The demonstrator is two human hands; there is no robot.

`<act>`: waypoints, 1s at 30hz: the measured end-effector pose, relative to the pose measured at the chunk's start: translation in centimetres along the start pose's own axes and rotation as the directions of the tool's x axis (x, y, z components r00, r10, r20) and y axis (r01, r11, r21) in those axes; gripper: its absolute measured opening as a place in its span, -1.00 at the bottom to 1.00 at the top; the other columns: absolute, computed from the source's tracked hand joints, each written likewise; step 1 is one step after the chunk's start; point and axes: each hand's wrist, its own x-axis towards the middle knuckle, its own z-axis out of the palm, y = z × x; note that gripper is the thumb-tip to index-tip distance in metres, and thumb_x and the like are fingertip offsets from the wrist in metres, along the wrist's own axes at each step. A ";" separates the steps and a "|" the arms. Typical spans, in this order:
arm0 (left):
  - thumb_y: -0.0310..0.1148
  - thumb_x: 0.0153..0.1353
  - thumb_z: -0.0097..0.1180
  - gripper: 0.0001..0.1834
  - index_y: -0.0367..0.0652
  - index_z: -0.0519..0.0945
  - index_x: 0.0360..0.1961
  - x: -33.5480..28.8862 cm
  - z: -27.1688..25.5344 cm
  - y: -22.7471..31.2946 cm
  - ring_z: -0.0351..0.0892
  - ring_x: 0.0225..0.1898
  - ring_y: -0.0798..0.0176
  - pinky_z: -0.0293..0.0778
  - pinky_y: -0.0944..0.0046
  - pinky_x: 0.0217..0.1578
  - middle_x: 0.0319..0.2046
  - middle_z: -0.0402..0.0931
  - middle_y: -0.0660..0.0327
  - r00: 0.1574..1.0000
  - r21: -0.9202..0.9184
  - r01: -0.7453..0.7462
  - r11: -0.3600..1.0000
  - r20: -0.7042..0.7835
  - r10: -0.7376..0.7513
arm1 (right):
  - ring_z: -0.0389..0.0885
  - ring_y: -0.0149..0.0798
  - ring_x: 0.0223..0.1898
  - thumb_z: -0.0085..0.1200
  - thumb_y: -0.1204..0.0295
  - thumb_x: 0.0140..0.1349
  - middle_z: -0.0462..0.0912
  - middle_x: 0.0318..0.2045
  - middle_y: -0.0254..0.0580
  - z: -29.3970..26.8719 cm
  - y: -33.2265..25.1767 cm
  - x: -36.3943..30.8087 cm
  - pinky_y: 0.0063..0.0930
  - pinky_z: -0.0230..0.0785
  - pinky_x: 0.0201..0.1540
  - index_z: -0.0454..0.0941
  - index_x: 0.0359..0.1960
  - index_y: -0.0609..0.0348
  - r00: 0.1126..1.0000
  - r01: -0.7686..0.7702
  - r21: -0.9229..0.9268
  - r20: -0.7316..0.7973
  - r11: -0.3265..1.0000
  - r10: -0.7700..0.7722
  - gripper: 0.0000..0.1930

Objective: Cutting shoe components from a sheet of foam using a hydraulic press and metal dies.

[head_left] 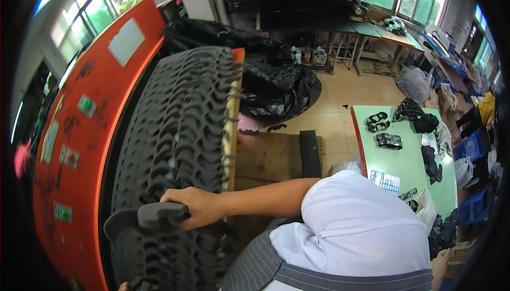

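Observation:
My right hand (197, 206) reaches in from the right, its fingers closed around a thick dark grey piece (162, 215) with rounded ends, like foam cut to shape. A flatter, rounded dark grey piece (118, 225) sticks out beyond it to the left; whether it is held too, I cannot tell. Under the hand spreads a bed of dark grey sheets (180, 110) with rows of curved, raised cut edges. Only a bit of my left hand (124, 287) shows at the lower edge, beside a dark object. Its fingers are mostly hidden.
A red-orange machine panel (79, 142) with buttons runs along the left. Black plastic bags (276, 89) lie beyond the sheets, next to a wooden board (271, 158). On the right stands a light green table (393, 163) with dark straps and small parts. Blue crates (473, 206) sit farther right.

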 end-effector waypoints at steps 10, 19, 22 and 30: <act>-0.12 0.22 0.06 -0.49 -0.27 0.43 0.06 12.0 16.8 -7.3 0.52 -0.11 -0.02 0.43 0.05 -0.04 -0.07 0.49 -0.04 0.971 -0.597 0.224 0.771 0.073 -0.226 | 0.40 -0.46 -0.15 0.29 0.43 -0.04 0.46 -0.20 -0.32 -23.1 1.9 -16.8 -0.49 0.31 -0.06 0.36 0.04 0.14 0.748 -0.386 0.164 -0.520 0.908 0.413 -0.45; -0.15 0.20 0.04 -0.49 -0.46 0.50 -0.06 27.5 42.2 -11.8 0.48 0.00 0.01 0.31 0.01 0.15 -0.02 0.48 -0.13 0.792 -0.781 0.500 0.376 0.236 -0.563 | 0.27 -0.36 0.02 0.25 0.21 0.02 0.37 -0.03 -0.23 -32.4 1.6 -30.2 -0.45 0.13 0.13 0.24 0.16 0.21 0.468 -0.560 0.163 -0.747 0.812 0.473 -0.31; -0.07 0.15 0.07 -0.43 -0.41 0.50 -0.04 32.3 48.4 -15.9 0.48 0.02 -0.07 0.31 -0.02 0.17 -0.02 0.48 -0.13 0.810 -0.768 0.520 0.375 0.303 -0.503 | 0.24 -0.37 0.06 0.25 0.20 0.04 0.33 0.02 -0.26 -32.9 0.0 -32.9 -0.44 0.11 0.16 0.20 0.20 0.21 0.452 -0.440 0.182 -0.801 0.879 0.392 -0.27; -0.02 0.13 0.09 -0.39 -0.24 0.45 0.08 43.0 61.5 -26.8 0.32 0.17 -0.07 0.16 -0.08 0.22 0.13 0.39 0.03 0.726 -0.784 0.606 0.138 0.474 -0.498 | 0.45 -0.36 -0.08 0.34 0.33 -0.02 0.51 -0.10 -0.26 -34.7 0.3 -36.6 -0.44 0.34 0.01 0.27 0.15 0.27 0.286 -0.227 0.705 -0.611 0.672 0.738 -0.30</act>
